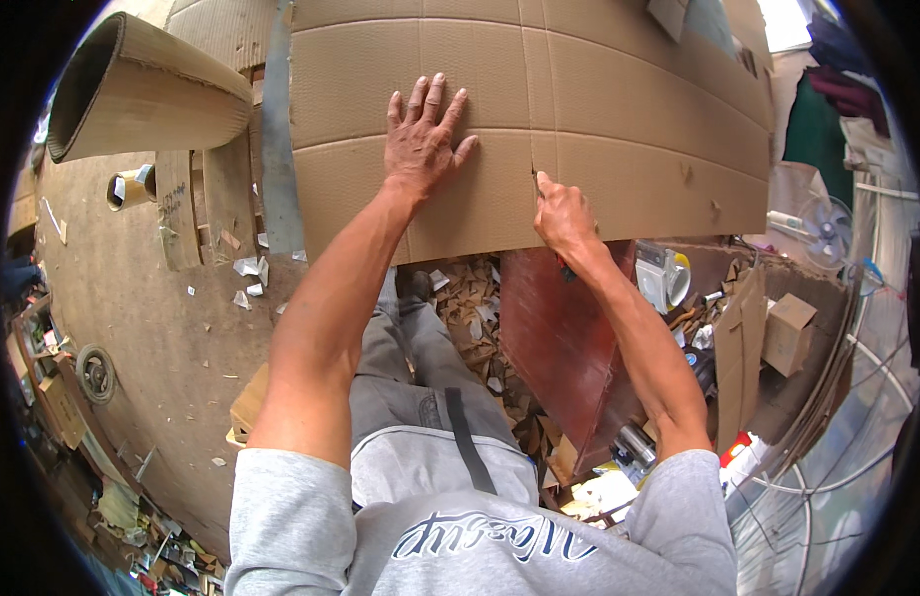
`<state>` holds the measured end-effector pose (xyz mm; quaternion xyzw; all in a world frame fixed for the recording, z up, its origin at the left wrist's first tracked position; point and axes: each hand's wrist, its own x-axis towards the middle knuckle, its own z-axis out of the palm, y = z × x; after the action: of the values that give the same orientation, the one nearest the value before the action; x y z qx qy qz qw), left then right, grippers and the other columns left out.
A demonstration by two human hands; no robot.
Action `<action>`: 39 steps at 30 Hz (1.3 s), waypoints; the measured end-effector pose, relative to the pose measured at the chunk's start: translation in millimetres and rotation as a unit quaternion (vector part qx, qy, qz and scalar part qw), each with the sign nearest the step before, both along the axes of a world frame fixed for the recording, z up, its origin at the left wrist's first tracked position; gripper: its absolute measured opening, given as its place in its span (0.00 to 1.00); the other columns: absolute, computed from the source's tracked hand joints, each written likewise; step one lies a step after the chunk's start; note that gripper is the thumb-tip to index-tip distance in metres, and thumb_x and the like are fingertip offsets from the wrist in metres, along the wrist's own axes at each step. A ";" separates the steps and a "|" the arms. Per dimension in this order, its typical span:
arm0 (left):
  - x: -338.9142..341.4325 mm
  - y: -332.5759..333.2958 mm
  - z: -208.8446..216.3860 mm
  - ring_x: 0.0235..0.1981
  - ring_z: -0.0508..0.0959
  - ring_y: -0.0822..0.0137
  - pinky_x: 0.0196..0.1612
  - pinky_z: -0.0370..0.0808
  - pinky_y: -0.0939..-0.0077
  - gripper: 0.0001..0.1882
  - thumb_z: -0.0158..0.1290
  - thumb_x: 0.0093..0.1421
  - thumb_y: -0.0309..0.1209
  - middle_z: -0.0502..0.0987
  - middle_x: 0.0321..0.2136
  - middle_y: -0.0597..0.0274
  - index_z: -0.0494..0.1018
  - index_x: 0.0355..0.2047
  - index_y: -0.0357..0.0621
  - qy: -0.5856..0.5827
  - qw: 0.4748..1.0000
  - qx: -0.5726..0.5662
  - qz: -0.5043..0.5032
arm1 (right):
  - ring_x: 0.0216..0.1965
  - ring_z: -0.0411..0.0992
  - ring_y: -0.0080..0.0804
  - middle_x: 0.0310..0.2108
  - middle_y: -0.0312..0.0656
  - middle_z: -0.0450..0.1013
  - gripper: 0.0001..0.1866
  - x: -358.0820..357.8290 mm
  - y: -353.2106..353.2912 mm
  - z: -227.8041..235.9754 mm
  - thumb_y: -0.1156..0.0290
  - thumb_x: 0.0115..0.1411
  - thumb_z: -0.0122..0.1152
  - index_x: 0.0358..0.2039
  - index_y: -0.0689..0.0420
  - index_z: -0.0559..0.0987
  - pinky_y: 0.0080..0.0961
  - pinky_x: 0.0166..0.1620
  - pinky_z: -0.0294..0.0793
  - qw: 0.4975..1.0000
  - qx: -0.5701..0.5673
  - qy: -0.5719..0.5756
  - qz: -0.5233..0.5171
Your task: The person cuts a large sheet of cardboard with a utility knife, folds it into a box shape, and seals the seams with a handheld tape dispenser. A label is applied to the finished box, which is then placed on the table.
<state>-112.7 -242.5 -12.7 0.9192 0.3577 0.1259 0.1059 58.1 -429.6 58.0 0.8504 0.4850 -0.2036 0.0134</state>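
A large sheet of brown cardboard (380, 209) lies flat in front of me, crossed by several crease lines. My left hand (420, 149) presses flat on it, fingers spread, left of the sheet's middle. To its right, my right hand (566, 214) is closed around a knife (534, 173), index finger stretched forward along it. Only the thin dark tip shows ahead of the finger, touching the cardboard near a lengthwise line; a bit of the handle end appears below the wrist. Most of the knife is hidden in the fist.
A wide cardboard tube (162, 94) stands out at the upper left, with a small roll (132, 187) below it. Under the sheet's near edge are a reddish board (554, 338) and cardboard scraps (470, 298). A fan (822, 230) and a small box (788, 334) are at the right.
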 end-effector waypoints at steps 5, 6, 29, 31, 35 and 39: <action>0.8 1.4 -0.3 0.79 0.52 0.54 0.79 0.42 0.41 0.40 0.52 0.68 0.61 0.55 0.78 0.57 0.63 0.75 0.63 -0.010 1.000 0.008 0.005 | 0.40 0.80 0.69 0.36 0.66 0.80 0.20 -2.9 -3.2 1.8 0.73 0.63 0.60 0.55 0.63 0.80 0.58 0.43 0.81 1.000 0.010 -0.005 0.008; 1.1 1.6 -0.4 0.79 0.52 0.54 0.79 0.42 0.41 0.40 0.52 0.67 0.61 0.56 0.78 0.56 0.63 0.75 0.63 -0.005 1.000 0.013 0.006 | 0.39 0.80 0.69 0.34 0.66 0.80 0.20 -2.8 -1.5 2.2 0.75 0.61 0.60 0.54 0.64 0.80 0.58 0.43 0.82 1.000 -0.002 0.001 0.009; 1.0 -2.2 -0.2 0.79 0.51 0.52 0.79 0.42 0.41 0.38 0.48 0.71 0.60 0.55 0.78 0.55 0.62 0.76 0.62 0.008 0.999 0.046 -0.005 | 0.42 0.81 0.71 0.36 0.68 0.80 0.11 -16.5 -36.4 11.0 0.77 0.60 0.59 0.42 0.67 0.79 0.58 0.45 0.84 0.998 -0.033 0.043 0.037; 0.2 -3.6 -0.7 0.79 0.52 0.51 0.78 0.42 0.40 0.37 0.48 0.71 0.60 0.54 0.78 0.54 0.63 0.76 0.62 0.002 0.998 0.066 -0.010 | 0.46 0.80 0.70 0.41 0.68 0.80 0.12 -18.7 -48.3 6.3 0.75 0.63 0.57 0.44 0.66 0.79 0.57 0.48 0.83 0.998 -0.045 0.041 0.030; -1.4 -4.2 1.1 0.79 0.52 0.50 0.78 0.45 0.40 0.38 0.50 0.70 0.59 0.55 0.78 0.53 0.63 0.75 0.60 -0.025 0.997 0.064 -0.017 | 0.58 0.76 0.63 0.59 0.65 0.74 0.22 -53.9 -125.3 9.7 0.72 0.67 0.51 0.59 0.65 0.78 0.55 0.58 0.80 0.930 -0.329 0.157 0.055; -2.0 -2.2 1.1 0.79 0.51 0.50 0.79 0.43 0.40 0.39 0.51 0.69 0.59 0.54 0.78 0.52 0.63 0.76 0.58 -0.018 0.997 0.077 -0.024 | 0.50 0.80 0.61 0.51 0.62 0.79 0.17 -112.0 -275.0 47.5 0.76 0.65 0.57 0.53 0.66 0.79 0.57 0.53 0.80 0.935 -0.274 0.193 -0.114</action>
<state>-114.7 -244.6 -11.6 0.9305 0.3232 0.1667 0.0444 -53.9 -704.6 105.5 0.8077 0.3033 -0.4890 0.1285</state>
